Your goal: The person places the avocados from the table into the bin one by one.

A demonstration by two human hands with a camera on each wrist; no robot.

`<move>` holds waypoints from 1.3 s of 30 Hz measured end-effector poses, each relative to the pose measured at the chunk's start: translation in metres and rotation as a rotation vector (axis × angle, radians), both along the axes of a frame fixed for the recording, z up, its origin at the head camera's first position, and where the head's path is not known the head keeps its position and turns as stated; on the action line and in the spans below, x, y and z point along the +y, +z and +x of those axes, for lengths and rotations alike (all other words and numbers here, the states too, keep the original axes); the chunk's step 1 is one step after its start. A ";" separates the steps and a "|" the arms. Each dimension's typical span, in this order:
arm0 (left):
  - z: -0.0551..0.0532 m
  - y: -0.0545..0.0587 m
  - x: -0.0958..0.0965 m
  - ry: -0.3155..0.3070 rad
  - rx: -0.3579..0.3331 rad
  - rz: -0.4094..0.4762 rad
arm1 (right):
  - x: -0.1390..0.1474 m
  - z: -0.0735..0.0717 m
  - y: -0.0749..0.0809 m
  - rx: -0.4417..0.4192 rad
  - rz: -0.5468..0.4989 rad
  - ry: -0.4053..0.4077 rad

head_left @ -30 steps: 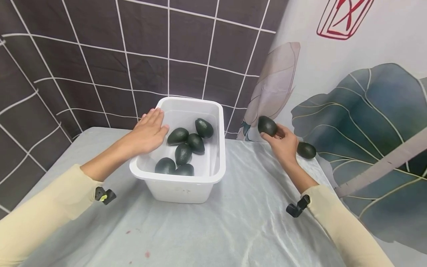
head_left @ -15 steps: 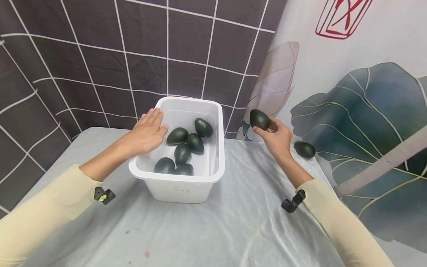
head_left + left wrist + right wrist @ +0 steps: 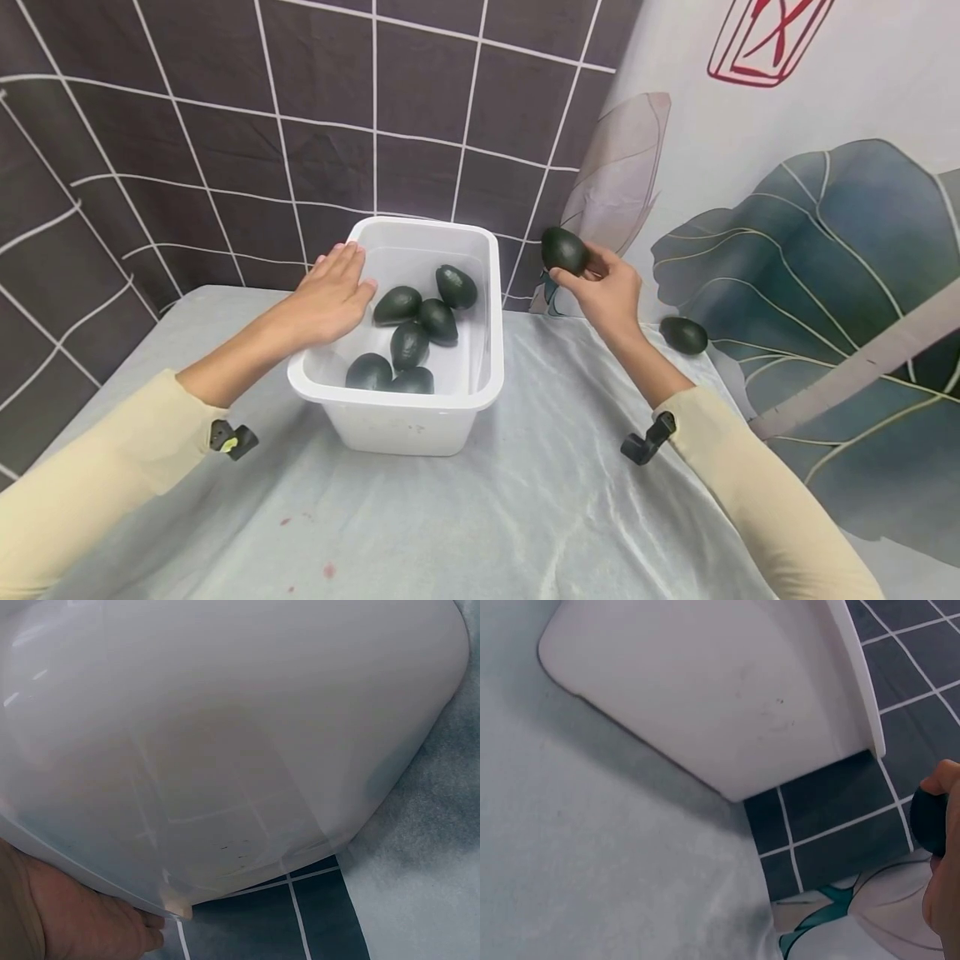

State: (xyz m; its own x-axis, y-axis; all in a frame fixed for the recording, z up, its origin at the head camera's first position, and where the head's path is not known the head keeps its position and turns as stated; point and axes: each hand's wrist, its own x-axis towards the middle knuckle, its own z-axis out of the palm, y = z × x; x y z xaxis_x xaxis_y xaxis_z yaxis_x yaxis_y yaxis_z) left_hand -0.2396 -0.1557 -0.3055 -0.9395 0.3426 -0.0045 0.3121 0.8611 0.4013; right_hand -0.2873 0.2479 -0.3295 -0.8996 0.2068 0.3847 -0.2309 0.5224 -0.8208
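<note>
A dark green avocado (image 3: 564,251) is pinched between the thumb and fingers of my right hand (image 3: 609,292), held up to the right of a white plastic tub (image 3: 405,429). In the right wrist view the same avocado (image 3: 928,821) shows at the right edge, partly covered by the fingers. My left hand (image 3: 330,298) rests with fairly straight fingers on the tub's left rim. Several avocados (image 3: 410,346) lie on the tub's bottom. The left wrist view has the tub's outer wall (image 3: 225,750) with part of the left hand (image 3: 90,919) at its rim.
One more avocado (image 3: 684,335) lies at the right edge of the table, behind the right forearm. A pale grey-blue cloth (image 3: 525,500) covers the table. A dark backdrop with white grid lines (image 3: 330,158) stands close behind the tub; a leaf-patterned one (image 3: 825,250) is at the right.
My right hand has moved left and slightly up with the avocado, closer to the tub. The left hand, the tub and the avocados in it stay as they were.
</note>
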 end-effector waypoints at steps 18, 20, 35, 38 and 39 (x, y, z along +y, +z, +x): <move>-0.001 0.000 -0.001 0.001 -0.006 0.001 | -0.035 -0.011 0.029 0.021 -0.008 0.092; -0.001 0.001 0.000 0.001 -0.007 -0.001 | -0.039 -0.012 0.032 0.011 0.003 0.095; -0.002 0.001 -0.002 0.002 -0.006 -0.013 | -0.074 -0.017 0.047 -0.052 0.004 0.179; -0.002 0.001 -0.002 0.000 -0.006 -0.012 | -0.079 -0.017 0.049 -0.053 0.036 0.188; -0.002 0.001 -0.002 0.000 -0.007 -0.011 | -0.081 -0.017 0.049 -0.055 0.049 0.191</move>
State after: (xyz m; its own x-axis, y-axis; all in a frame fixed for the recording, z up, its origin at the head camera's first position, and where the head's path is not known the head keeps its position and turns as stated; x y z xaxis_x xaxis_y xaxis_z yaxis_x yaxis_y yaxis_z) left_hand -0.2420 -0.1575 -0.3043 -0.9393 0.3429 -0.0145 0.3098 0.8653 0.3940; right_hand -0.3046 0.1669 -0.2805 -0.9407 0.0130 0.3390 -0.2847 0.5129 -0.8098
